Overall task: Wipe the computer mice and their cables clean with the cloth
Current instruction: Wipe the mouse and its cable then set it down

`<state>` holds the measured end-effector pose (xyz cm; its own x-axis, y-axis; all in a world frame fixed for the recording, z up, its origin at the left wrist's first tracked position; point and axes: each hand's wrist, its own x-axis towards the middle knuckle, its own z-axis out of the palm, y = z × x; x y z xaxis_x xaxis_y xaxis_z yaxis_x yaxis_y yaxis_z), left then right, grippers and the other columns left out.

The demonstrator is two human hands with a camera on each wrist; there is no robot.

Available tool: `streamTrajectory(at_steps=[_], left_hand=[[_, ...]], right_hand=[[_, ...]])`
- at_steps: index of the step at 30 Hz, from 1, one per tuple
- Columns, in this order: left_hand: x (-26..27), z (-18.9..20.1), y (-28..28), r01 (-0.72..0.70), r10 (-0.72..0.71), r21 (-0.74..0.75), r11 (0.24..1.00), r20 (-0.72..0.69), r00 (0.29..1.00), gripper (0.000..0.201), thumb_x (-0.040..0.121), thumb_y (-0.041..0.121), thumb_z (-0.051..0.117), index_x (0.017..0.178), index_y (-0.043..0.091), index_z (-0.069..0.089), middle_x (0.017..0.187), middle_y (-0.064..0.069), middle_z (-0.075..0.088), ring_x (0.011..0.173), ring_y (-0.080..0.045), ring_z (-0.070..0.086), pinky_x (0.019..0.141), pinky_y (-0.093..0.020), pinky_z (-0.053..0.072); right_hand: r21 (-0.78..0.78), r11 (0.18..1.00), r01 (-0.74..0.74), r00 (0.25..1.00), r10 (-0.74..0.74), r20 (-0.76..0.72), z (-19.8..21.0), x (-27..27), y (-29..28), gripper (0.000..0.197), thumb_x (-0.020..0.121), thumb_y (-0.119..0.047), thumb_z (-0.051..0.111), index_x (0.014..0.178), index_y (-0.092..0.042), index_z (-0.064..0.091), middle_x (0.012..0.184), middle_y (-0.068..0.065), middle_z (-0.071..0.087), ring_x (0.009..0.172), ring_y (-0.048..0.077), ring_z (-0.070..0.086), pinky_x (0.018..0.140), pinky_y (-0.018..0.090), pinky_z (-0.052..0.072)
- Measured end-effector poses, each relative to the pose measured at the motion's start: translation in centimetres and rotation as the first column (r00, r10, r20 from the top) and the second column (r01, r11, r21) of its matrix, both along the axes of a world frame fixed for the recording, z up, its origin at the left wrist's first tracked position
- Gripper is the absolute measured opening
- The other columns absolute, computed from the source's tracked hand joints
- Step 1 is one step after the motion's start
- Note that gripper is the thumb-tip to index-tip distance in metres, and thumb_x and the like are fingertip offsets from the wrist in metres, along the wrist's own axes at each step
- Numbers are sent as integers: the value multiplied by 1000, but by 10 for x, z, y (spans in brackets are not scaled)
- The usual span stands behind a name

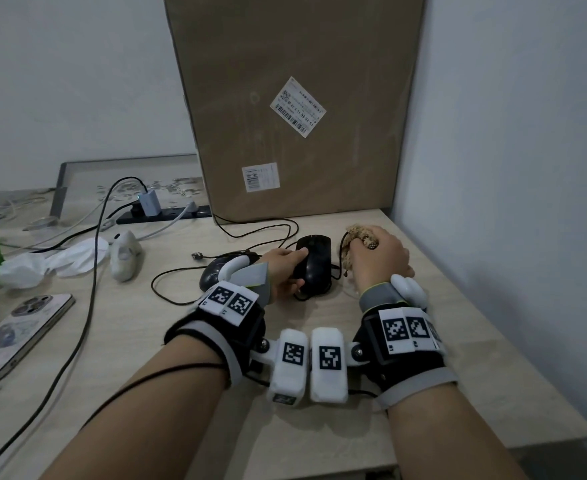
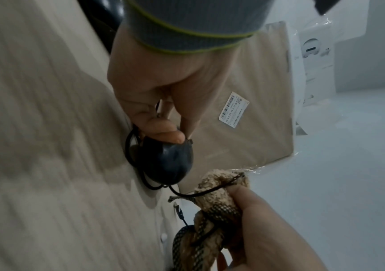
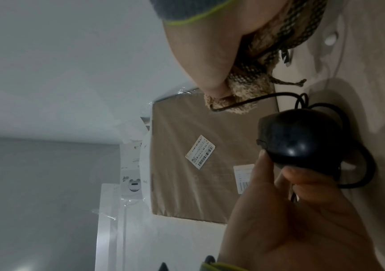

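A black wired mouse (image 1: 314,268) lies on the pale wooden table (image 1: 181,341) with my left hand (image 1: 290,268) gripping its left side, thumb and fingers around it. In the left wrist view the thumb presses on this mouse (image 2: 168,161). Just right of it, my right hand (image 1: 378,251) is fisted around a bunched beige cloth (image 1: 358,233). The mouse's thin black cable (image 2: 187,195) runs into the cloth (image 2: 219,199) in that fist. A second black mouse (image 1: 216,271) sits left of the first, half hidden by my left wrist gear.
A tall cardboard box (image 1: 295,109) leans on the wall behind the mice. A white mouse (image 1: 124,254), crumpled tissue (image 1: 56,261), a phone (image 1: 11,337), a power strip (image 1: 164,213) and loose cables (image 1: 91,289) lie to the left. The right wall (image 1: 510,168) is close.
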<state>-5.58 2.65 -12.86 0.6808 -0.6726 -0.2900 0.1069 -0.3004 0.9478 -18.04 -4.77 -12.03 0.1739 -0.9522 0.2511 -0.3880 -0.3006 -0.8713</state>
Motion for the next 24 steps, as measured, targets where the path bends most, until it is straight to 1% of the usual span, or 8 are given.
streamTrajectory(at_steps=[2, 4, 6, 8, 13, 16, 19, 24], left_hand=[[-3, 5, 0, -14, 14, -5, 1000, -25, 1000, 44, 93, 33, 56, 129, 9, 50, 88, -7, 55, 54, -14, 49, 34, -13, 38], [-6, 7, -1, -45, 43, -40, 998, -55, 998, 48, 92, 27, 59, 135, 9, 47, 119, -13, 57, 60, -14, 52, 36, -14, 43], [-6, 8, 1, -70, 60, -103, 992, -95, 994, 54, 90, 16, 62, 140, 9, 41, 141, -15, 44, 67, -15, 56, 39, -16, 48], [-5, 9, 7, -68, 45, -159, 985, -148, 988, 56, 88, 5, 62, 140, 9, 41, 143, -16, 42, 73, -18, 61, 43, -17, 51], [-2, 19, 32, -62, 7, -238, 969, -223, 975, 49, 87, -16, 50, 133, 0, 48, 125, -22, 53, 79, -23, 63, 59, -21, 58], [3, 25, 50, -83, 29, -278, 957, -196, 980, 39, 87, -13, 52, 124, 0, 55, 105, -18, 59, 75, -24, 65, 53, -19, 57], [7, 27, 60, -109, 100, -247, 963, -51, 994, 23, 90, -6, 53, 110, 1, 61, 83, -14, 58, 54, -20, 67, 48, -20, 56], [20, 18, 63, -141, 165, -114, 983, 241, 956, 15, 99, 6, 38, 91, 5, 51, 72, -15, 64, 31, -16, 56, 36, -22, 48]], right_hand=[[28, 1000, -13, 1000, 13, 10, -2, 0, -2, 25, 78, -19, 50, 93, -29, 68, 91, 3, 67, 98, 35, 54, 92, 43, 42], [48, 998, -35, 999, 34, 21, -2, 0, -2, 23, 77, -20, 53, 90, -30, 69, 89, 2, 68, 95, 36, 55, 91, 44, 45], [41, 998, -56, 998, 55, 21, -2, 1, -1, 25, 78, -21, 55, 95, -31, 70, 94, 1, 69, 98, 35, 55, 92, 43, 44], [18, 996, -82, 997, 82, 13, -2, 2, 1, 28, 78, -22, 56, 101, -32, 70, 101, 0, 69, 101, 34, 55, 95, 44, 44], [-18, 983, -183, 983, 183, 13, -3, 4, 4, 31, 78, -24, 56, 105, -33, 69, 107, -4, 69, 106, 30, 56, 96, 45, 44], [-64, 978, -199, 980, 200, -2, -2, 5, 6, 31, 79, -23, 58, 105, -33, 70, 111, -6, 68, 111, 27, 54, 100, 43, 40], [-131, 971, -201, 979, 201, -14, 3, 4, 7, 30, 81, -21, 60, 106, -33, 70, 115, -5, 66, 116, 25, 50, 100, 38, 33], [-183, 952, -246, 969, 246, -25, 13, 3, 6, 28, 82, -21, 61, 105, -31, 70, 114, -5, 66, 119, 23, 48, 100, 37, 27]])
